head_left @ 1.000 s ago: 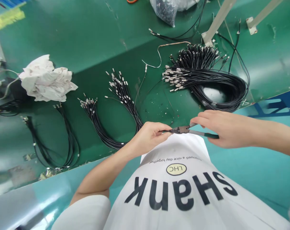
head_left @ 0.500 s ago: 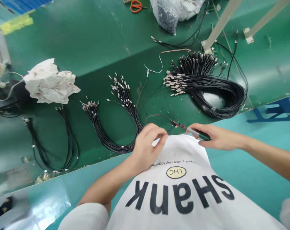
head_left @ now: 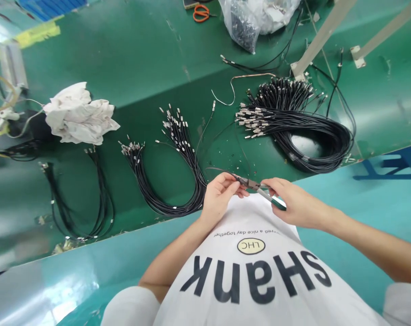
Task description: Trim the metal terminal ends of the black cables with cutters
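Note:
My right hand [head_left: 290, 201] is closed around the handles of a pair of pliers [head_left: 249, 182], whose grips are grey and green. Their dark jaws point left, to the fingertips of my left hand [head_left: 219, 194]. A thin black cable [head_left: 222, 170] runs from those pinched fingers and the jaws out over the bench. Its end is hidden by the fingers and jaws, so I cannot tell whether the jaws grip it. A U-shaped bundle of black cables [head_left: 151, 201] with metal ends lies just left of my left hand.
On the green bench [head_left: 134, 68], a large coil of black cables [head_left: 327, 129] lies to the right and a smaller bundle [head_left: 102, 199] to the left. A white cloth [head_left: 79, 115], orange-handled scissors [head_left: 201, 13], plastic bags [head_left: 241, 27] and metal posts [head_left: 319, 40] stand or lie further off.
The pliers have come left and turned, so the jaws now meet my left fingertips. My left hand has shifted slightly right. The whole view has moved a little.

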Available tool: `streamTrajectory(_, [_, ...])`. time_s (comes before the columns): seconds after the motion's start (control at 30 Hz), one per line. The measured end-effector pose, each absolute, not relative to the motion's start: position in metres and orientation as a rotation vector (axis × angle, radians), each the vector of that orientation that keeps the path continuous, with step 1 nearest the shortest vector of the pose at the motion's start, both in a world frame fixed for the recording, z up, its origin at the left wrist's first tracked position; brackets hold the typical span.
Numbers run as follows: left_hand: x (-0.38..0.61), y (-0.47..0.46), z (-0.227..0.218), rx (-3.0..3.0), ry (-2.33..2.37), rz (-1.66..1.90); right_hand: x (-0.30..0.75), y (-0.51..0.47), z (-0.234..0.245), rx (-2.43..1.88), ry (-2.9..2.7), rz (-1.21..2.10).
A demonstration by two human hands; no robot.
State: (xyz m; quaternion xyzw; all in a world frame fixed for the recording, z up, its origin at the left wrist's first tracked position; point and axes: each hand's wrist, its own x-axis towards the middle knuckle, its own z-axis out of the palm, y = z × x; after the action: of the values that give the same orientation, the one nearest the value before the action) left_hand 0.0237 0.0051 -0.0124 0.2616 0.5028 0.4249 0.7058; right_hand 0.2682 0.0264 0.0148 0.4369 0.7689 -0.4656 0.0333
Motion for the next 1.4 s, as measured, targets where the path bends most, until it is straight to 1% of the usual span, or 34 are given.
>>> streamTrajectory(0.23, [0.025,0.003,-0.014,0.609,1.101,1.04,0.266,0.029,0.023,1.284,2.419,-1.434])
streamTrajectory(0.57, [0.026,0.002,-0.013,0.63,1.089,1.068,0.264,0.03,0.021,1.316,2.425,-1.263])
streamTrajectory(1.0, [0.024,0.0,-0.014,0.618,1.094,1.072,0.262,0.026,0.01,1.353,2.473,-1.289])
streamTrajectory(1.2, [0.024,0.0,-0.015,0.598,1.077,1.055,0.264,0.026,0.009,1.386,2.456,-1.4])
streamTrajectory(1.3, [0.024,-0.001,-0.01,0.552,1.075,1.064,0.263,0.021,0.013,1.399,2.414,-1.509])
streamTrajectory(1.4, [0.025,-0.003,-0.004,0.504,1.038,1.065,0.262,0.012,0.012,1.449,2.395,-1.531])
